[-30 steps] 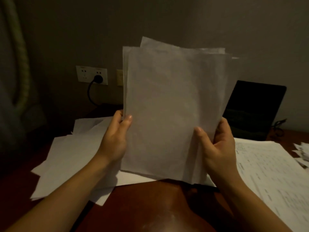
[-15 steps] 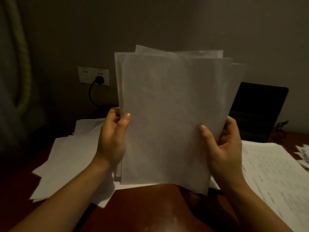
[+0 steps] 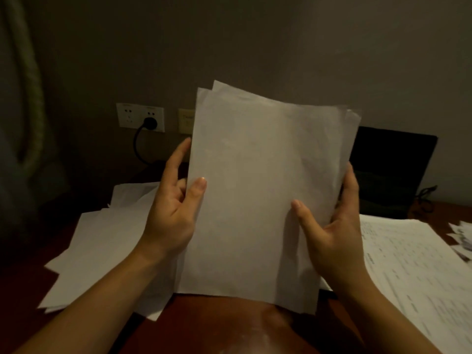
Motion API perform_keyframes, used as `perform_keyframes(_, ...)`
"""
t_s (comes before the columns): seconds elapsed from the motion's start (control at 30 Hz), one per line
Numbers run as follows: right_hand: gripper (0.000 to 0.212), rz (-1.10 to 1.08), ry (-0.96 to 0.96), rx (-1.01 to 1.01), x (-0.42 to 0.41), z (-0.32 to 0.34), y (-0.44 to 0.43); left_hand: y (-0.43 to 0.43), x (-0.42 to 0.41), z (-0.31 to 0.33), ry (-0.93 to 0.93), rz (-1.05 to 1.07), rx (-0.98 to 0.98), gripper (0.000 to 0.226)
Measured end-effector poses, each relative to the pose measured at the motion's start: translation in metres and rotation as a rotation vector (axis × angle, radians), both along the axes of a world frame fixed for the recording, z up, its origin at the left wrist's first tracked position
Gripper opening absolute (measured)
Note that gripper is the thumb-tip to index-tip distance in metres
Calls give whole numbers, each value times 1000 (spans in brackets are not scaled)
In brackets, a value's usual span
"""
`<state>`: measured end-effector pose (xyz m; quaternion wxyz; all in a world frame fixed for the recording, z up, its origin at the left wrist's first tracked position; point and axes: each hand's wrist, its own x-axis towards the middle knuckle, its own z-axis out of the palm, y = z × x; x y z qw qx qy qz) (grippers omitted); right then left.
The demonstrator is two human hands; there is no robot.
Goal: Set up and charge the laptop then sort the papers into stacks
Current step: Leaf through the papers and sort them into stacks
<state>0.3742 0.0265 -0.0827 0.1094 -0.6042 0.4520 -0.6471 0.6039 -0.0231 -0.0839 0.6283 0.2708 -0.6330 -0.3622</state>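
Note:
I hold a bundle of blank white sheets (image 3: 258, 190) upright above the dark wooden desk (image 3: 219, 325). My left hand (image 3: 176, 208) holds its left edge, thumb on the front and index finger stretched up along the side. My right hand (image 3: 332, 231) grips the right edge, thumb in front and fingers behind. The bundle's bottom edge hangs near the desk surface. An open black laptop (image 3: 390, 169) stands behind the bundle at the right, partly hidden. A black plug (image 3: 150, 123) sits in the white wall socket (image 3: 140, 117).
Loose blank sheets (image 3: 102, 249) lie spread on the desk at the left. Printed pages (image 3: 413, 272) lie at the right, with more paper (image 3: 462, 238) at the far right edge. A black cable (image 3: 425, 198) lies beside the laptop. A curtain with a thick rope hangs at far left.
The bundle has shifted slightly and its sheets now sit more level at the top. My left index finger has straightened up along the paper's edge.

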Motion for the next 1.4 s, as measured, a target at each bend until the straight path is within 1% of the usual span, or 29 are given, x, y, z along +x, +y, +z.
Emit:
perform_keyframes(0.1, 93, -13, 1, -53, 4, 2, 3, 1, 0, 0, -13, 7, -7, 65)
perform_keyframes(0.27, 92, 8, -10, -145, 4, 6, 6, 3, -2, 3, 3, -15, -25, 65)
perform_keyframes(0.4, 95, 31, 49, -150, 2, 8, 8, 5, -2, 2, 2, -5, -59, 61)
perform_keyframes(0.53, 93, 24, 38, -186, 2, 7, 8, 7, -3, 2, -12, 36, -113, 72)
perform_keyframes(0.67, 90, -1, 86, -182, 3, 6, 8, 11, -7, 1, -29, 82, -167, 64)
perform_keyframes(0.77, 90, -19, 47, -188, 1, 5, 7, 10, -6, 2, -37, 114, -189, 73)
perform_keyframes(0.87, 90, -16, 73, -152, 2, 5, 7, 8, -5, 2, -51, 115, -197, 75)
perform_keyframes(1.0, 84, -5, 73, -130, 2, 2, 7, 6, -6, 0, -65, 134, -197, 67)
perform_keyframes(1.07, 78, 15, 66, -98, 1, 1, 6, 8, -8, 1, -46, 128, -165, 60)
perform_keyframes(1.13, 72, 32, 31, -66, 0, 3, 8, 7, -10, 2, -1, 120, -77, 59)
perform_keyframes(1.2, 69, 43, -13, -29, -4, 8, 9, 7, -12, 5, 3, 121, 5, 55)
perform_keyframes(1.27, 63, 61, -48, 11, -12, 15, 10, 10, -17, 10, -9, 134, 64, 44)
perform_keyframes(1.33, 54, 62, -41, 67, -23, 21, 9, 20, -29, 14, 56, 132, 165, 34)
perform_keyframes(1.4, 48, 32, -19, 143, -36, 23, 11, 30, -44, 15, 124, 113, 299, 29)
